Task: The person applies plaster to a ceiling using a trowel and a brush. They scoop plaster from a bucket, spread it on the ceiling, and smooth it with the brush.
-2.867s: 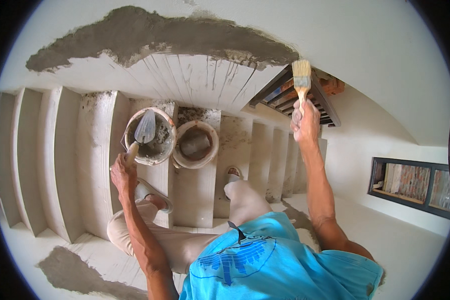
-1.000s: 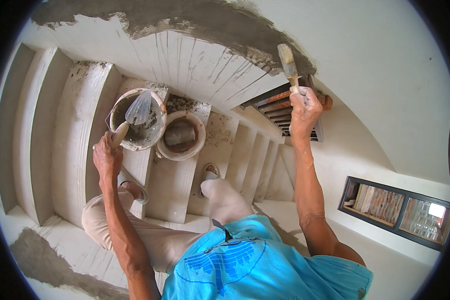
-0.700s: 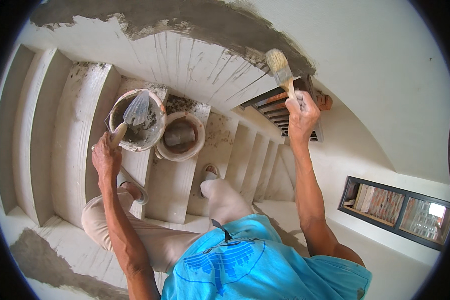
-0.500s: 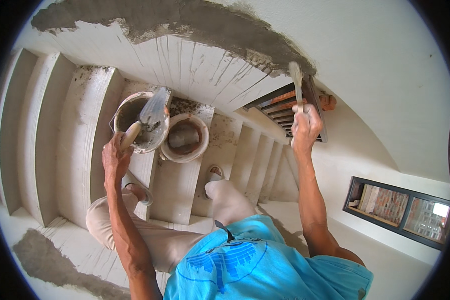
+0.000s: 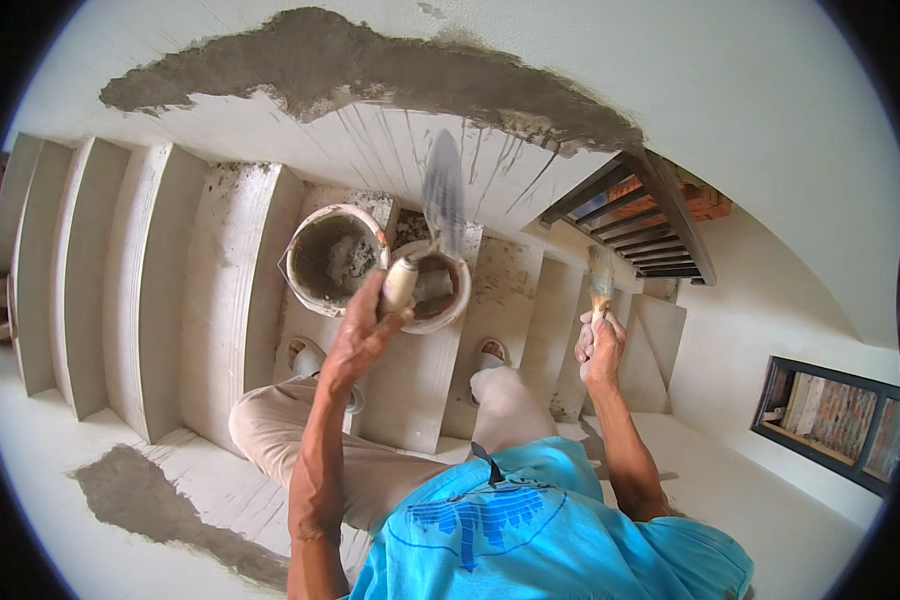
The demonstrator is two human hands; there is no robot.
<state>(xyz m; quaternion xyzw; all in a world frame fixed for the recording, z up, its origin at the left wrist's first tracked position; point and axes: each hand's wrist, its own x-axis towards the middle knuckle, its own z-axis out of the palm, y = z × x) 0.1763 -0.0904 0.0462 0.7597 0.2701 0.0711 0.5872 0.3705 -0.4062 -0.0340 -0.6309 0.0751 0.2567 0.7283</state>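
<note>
My left hand (image 5: 358,335) is closed round the pale handle of a trowel (image 5: 444,190). The blade points up and away, above the right bucket and short of the wall. My right hand (image 5: 600,348) grips a paintbrush (image 5: 601,280) by its handle, bristles upward, held over the steps below the window grille. Left of the trowel stands a bucket (image 5: 303,262) with grey mortar inside. Beside it, a second bucket (image 5: 462,300) is partly hidden by the trowel and my left hand; a grey block-like thing shows inside. Wet grey mortar (image 5: 370,70) covers a long patch of the wall.
I stand on a concrete staircase (image 5: 210,240) with one foot on each of two steps. A dark barred grille (image 5: 630,220) is set in the wall ahead right. Another framed window (image 5: 830,420) is at right. More grey mortar (image 5: 160,505) marks the lower left wall.
The brush has come down from the mortar's right end, away from the wall. The trowel has swung right, from above the left bucket to above the right one. The view has shifted.
</note>
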